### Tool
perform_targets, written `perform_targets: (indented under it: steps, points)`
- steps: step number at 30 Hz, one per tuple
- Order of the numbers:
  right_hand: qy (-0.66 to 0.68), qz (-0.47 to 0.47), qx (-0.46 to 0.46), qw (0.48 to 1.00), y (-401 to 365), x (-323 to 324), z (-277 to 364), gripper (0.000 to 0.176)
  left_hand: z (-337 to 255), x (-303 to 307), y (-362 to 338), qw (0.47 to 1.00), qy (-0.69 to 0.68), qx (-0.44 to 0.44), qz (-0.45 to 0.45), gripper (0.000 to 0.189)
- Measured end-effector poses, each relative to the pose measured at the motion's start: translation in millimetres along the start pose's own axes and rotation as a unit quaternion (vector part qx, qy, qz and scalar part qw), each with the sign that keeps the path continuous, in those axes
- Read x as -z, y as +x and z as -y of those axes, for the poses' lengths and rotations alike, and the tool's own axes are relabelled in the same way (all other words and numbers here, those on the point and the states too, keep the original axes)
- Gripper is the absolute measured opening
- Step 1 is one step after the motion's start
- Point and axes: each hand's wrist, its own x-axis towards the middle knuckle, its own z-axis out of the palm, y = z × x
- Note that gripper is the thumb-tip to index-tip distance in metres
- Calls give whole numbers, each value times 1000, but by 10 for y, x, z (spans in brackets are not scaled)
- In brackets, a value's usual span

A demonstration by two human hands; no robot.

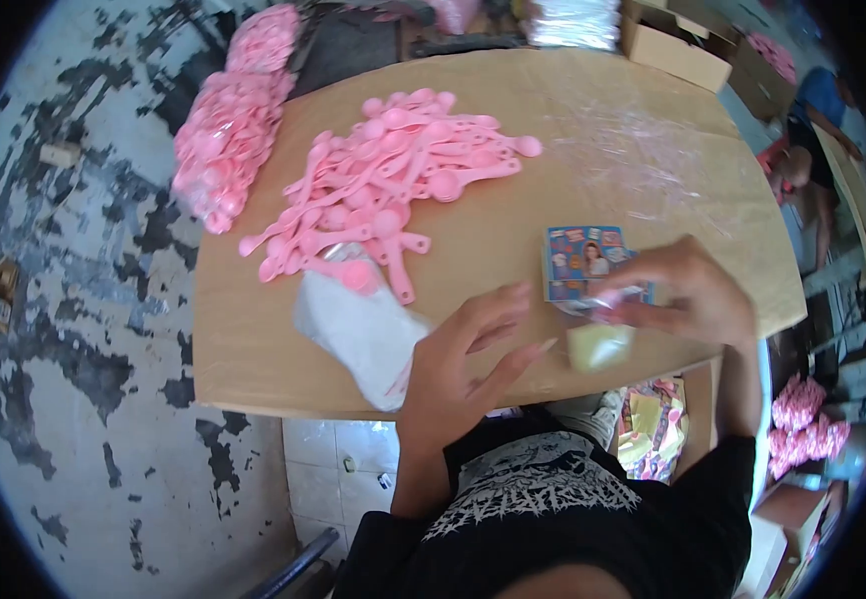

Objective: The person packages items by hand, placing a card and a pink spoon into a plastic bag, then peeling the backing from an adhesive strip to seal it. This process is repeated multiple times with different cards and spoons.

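Observation:
My left hand (473,354) is raised over the front part of the table, fingers apart, with nothing in it. Beside it lies a white plastic bag (358,329). Pinched in my right hand (687,295) is a clear plastic packet (600,339) with something pale yellow inside; a small pink part shows by the fingertips. Blue printed cards (582,255) lie under and next to that hand. A large heap of pink spoons (403,165) covers the table's back left.
Brown paper covers the table (513,210). Clear plastic film (642,160) lies at back right. Bags of pink spoons (228,140) rest at the left edge. A cardboard box (677,45) stands behind. Below the front edge is a box of packets (652,429). Another person (817,110) sits far right.

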Motion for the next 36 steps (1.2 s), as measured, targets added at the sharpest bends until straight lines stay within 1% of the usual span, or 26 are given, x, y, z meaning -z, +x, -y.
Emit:
perform_targets:
  steps: [1,2,5,8,9,10,12,13,15,16,17,18,20,21,24,27,30,31,32,33,34,35,36]
  points:
    - [-44,100,-19,994,-50,168,70,21,-24,176,-128,998,49,-43,-22,33]
    - [-91,198,-38,975,-55,304,151,21,-43,345,-243,991,97,-84,-43,35]
    - [-152,109,45,981,70,247,263,17,74,864,-553,944,265,-93,-175,28]
    - [-135,57,13,989,512,-211,439,17,212,995,-659,871,445,-43,-202,25]
    - [-118,24,43,992,660,-474,370,20,299,993,-691,889,419,-21,-184,23]
    - [-105,-10,72,992,818,-751,265,23,324,964,-711,891,416,-19,-178,23]
    - [-139,75,50,986,1154,-1008,221,25,357,901,-718,897,407,-20,-172,22]
    - [-121,125,19,985,1264,-1034,235,26,300,883,-714,886,432,-18,-165,21]
    - [-83,228,-38,969,1457,-1079,271,27,278,887,-727,882,440,-15,-167,21]
    - [-59,227,-28,972,1500,-1116,242,28,270,879,-727,880,443,-12,-171,21]
    - [-36,228,-18,973,1508,-1140,183,28,235,849,-704,876,440,-22,-193,22]
    - [-12,230,-9,973,1505,-1146,149,28,264,882,-709,882,432,-46,-182,21]
    - [-50,216,15,975,1470,-1127,172,24,358,923,-755,893,412,-92,-156,20]
    - [-69,208,27,975,1455,-1099,185,23,358,928,-762,905,389,-99,-140,22]
    - [-121,165,13,979,1400,-943,225,20,358,942,-758,915,375,-80,-125,24]
    - [-81,116,24,990,1324,-618,285,18,293,966,-757,917,376,-64,-112,27]
    - [26,64,16,998,1147,-413,416,16,107,870,-668,931,347,-81,-82,37]
    - [49,82,14,995,1067,-391,469,15,-38,737,-574,971,223,-64,-52,43]
    - [75,99,8,992,980,-392,531,15,-18,590,-506,989,130,-47,-53,44]
    - [101,116,-1,988,884,-382,556,15,15,395,-464,998,34,-26,-52,44]
    - [76,114,32,990,795,-363,532,15,46,208,-440,997,-62,-2,-50,45]
    - [50,110,67,990,724,-352,484,15,138,80,-415,995,-62,40,-69,43]
    - [23,105,103,989,661,-339,427,16,138,7,-349,986,-136,63,-74,41]
